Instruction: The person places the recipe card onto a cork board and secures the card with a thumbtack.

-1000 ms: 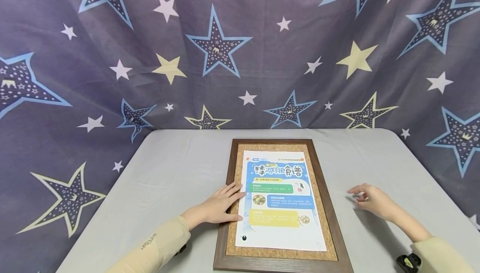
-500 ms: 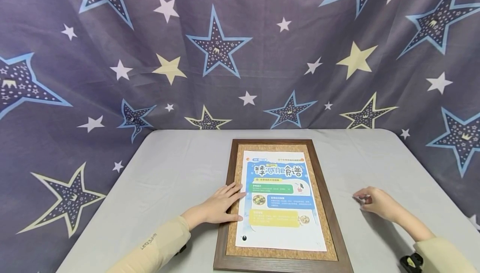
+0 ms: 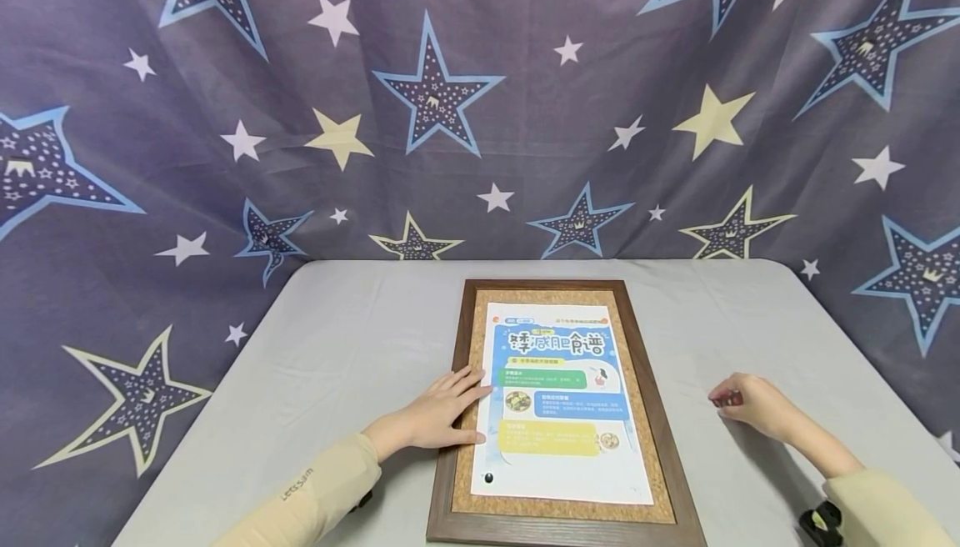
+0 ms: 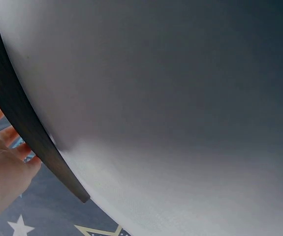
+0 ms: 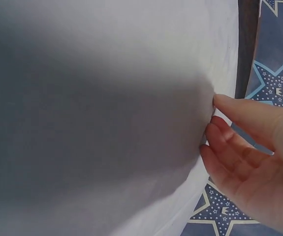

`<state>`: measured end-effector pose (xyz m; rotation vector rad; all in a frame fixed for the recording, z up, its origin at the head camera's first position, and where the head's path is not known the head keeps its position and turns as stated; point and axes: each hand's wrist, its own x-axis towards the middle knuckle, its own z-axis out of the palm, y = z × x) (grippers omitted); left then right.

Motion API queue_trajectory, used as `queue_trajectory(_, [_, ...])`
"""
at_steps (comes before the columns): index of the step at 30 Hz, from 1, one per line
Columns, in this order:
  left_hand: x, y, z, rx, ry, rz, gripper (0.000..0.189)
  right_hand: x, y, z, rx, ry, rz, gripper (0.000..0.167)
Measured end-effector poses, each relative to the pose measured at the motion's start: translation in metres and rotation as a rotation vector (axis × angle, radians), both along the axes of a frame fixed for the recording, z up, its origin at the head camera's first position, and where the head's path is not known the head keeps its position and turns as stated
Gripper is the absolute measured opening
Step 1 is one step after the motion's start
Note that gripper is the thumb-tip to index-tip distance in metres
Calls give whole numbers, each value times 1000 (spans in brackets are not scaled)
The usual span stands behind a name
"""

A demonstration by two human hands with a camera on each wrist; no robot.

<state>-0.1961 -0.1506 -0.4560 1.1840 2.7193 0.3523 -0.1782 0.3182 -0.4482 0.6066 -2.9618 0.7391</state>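
Observation:
A printed sheet with coloured panels lies on a cork board inside a dark wooden frame. Round pins mark its corners: an orange one top left, another orange pin top right, a black pin bottom left. My left hand rests with spread fingers across the frame's left side, fingertips on the sheet's edge. To the right of the board, my right hand is low at the table, fingers bent. Its fingertips look dark reddish; whether something small is between them is hidden.
The grey-covered table extends on both sides of the board. A purple star-patterned curtain hangs behind and around it. Each wrist wears a camera; the right wrist camera is near the table.
My right hand has shifted slightly right and lower, and its fingers have curled in closer together. The left hand, the board and the sheet have stayed in place.

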Motion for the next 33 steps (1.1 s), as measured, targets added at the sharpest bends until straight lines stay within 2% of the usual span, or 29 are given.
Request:
queue_trajectory(9, [-2, 1, -1, -61, -2, 21, 72, -3, -1, 0, 5, -9, 3, 9])
queue_trajectory(28, [-1, 1, 0, -47, 3, 9, 71, -4, 4, 1, -43, -90, 47, 4])
queue_trajectory(33, [-1, 1, -1, -46, -1, 17, 71, -5, 5, 2, -35, -87, 51, 4])
